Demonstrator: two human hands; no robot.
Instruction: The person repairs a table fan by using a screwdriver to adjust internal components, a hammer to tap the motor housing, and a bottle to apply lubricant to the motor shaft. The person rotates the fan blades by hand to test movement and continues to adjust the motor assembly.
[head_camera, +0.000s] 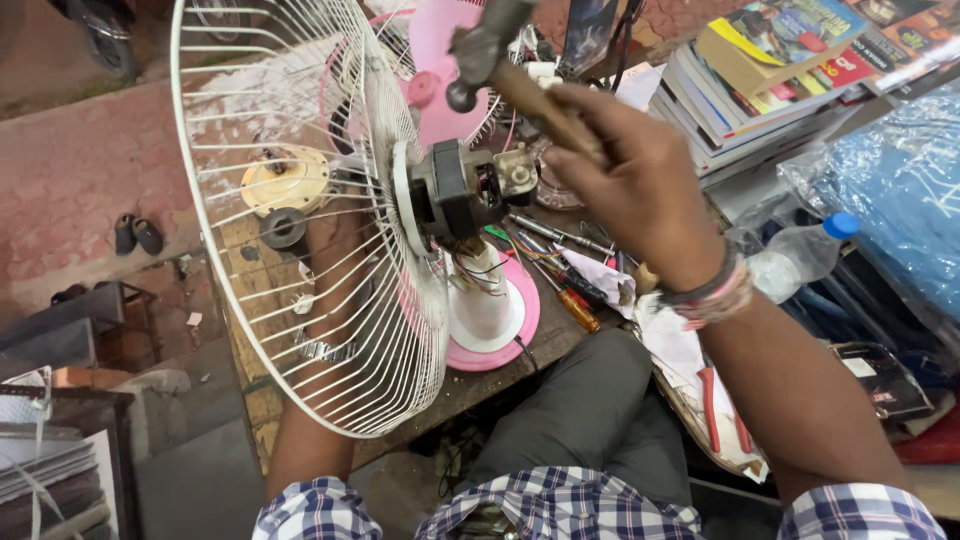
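My right hand (630, 190) grips the wooden handle of a hammer (500, 70), raised with its metal head just above the fan. The fan's bare motor (460, 190) sits at the middle of a white wire guard (290, 300), tipped on its side over a pink and white base (490, 315). My left hand (340, 225) reaches behind the guard and holds the fan near its centre; the wires partly hide it. A metal watch (325, 348) shows on that wrist.
Screwdrivers (565, 290) lie on the wooden bench beside the base. A pink fan blade (440, 40) stands behind. Stacked books (760, 80), a blue-capped bottle (800, 255), red-handled pliers (715, 400) and a blue plastic bag (900, 190) crowd the right. Sandals (138, 235) lie on the ground left.
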